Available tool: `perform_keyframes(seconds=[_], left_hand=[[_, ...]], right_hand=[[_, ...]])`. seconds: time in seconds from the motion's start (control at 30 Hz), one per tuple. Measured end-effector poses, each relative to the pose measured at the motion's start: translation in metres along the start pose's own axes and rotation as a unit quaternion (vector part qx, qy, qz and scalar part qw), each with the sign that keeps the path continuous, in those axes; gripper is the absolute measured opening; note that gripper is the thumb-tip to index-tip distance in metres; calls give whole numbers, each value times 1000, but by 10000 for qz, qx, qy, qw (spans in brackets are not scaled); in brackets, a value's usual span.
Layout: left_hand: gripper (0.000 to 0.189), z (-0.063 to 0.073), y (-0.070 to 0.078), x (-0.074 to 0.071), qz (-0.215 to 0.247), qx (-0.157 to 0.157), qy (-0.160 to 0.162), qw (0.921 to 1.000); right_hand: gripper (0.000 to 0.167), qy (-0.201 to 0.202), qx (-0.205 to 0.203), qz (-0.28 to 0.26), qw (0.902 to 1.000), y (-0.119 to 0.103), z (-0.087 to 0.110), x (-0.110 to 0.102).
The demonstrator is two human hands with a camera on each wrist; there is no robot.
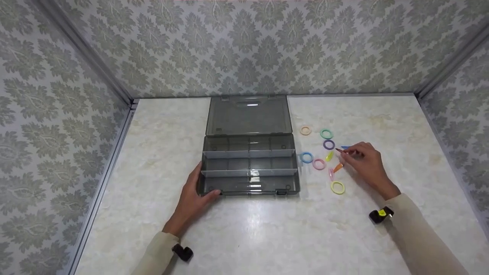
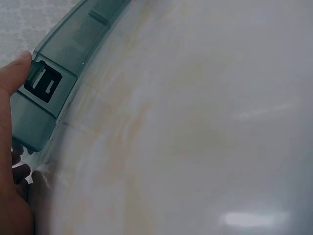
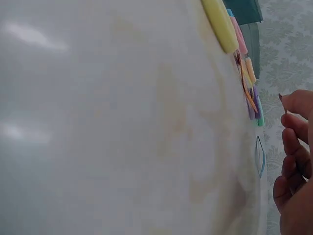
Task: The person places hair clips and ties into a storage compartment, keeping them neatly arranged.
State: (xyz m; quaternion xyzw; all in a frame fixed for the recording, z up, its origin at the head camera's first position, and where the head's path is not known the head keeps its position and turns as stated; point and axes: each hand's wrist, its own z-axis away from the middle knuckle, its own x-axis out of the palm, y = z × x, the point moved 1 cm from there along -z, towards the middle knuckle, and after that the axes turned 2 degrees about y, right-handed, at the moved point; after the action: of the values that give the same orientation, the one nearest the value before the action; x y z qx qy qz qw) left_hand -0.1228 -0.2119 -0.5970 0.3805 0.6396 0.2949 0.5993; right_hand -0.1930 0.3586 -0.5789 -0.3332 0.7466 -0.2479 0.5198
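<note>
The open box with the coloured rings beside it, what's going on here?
A person's left hand grips the grey box at its near left corner; its lid lies open at the back. The right hand pinches a small dark red piece. Coloured rings and small clip-like pieces lie on the table, to the right of the box.
</note>
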Motion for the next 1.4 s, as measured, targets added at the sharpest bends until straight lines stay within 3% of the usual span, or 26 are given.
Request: perform_keyframes(seconds=[0.4,0.6,0.87,1.1,1.4], left_hand=[[110,-2,-4,1,34,253,66,9997],[111,-2,-3,0,6,240,62,9997],[112,-2,2,0,-159,-19,33,9999],[113,-3,2,-5,-397,256,-139,9988],[111,-1,-3,-3,-858,420,-107,9954]], right_hand=[[11,-294,-155,-91,9994,-31,-30,15],[5,-379,-641,-462,9962,-46,-41,30],[5,-511,-1309,-790,9869,-68,-53,49],[6,-870,-1205,-942,9844,-88,-61,69],[5,-1236,-1137,-753,9829,-103,-70,85]])
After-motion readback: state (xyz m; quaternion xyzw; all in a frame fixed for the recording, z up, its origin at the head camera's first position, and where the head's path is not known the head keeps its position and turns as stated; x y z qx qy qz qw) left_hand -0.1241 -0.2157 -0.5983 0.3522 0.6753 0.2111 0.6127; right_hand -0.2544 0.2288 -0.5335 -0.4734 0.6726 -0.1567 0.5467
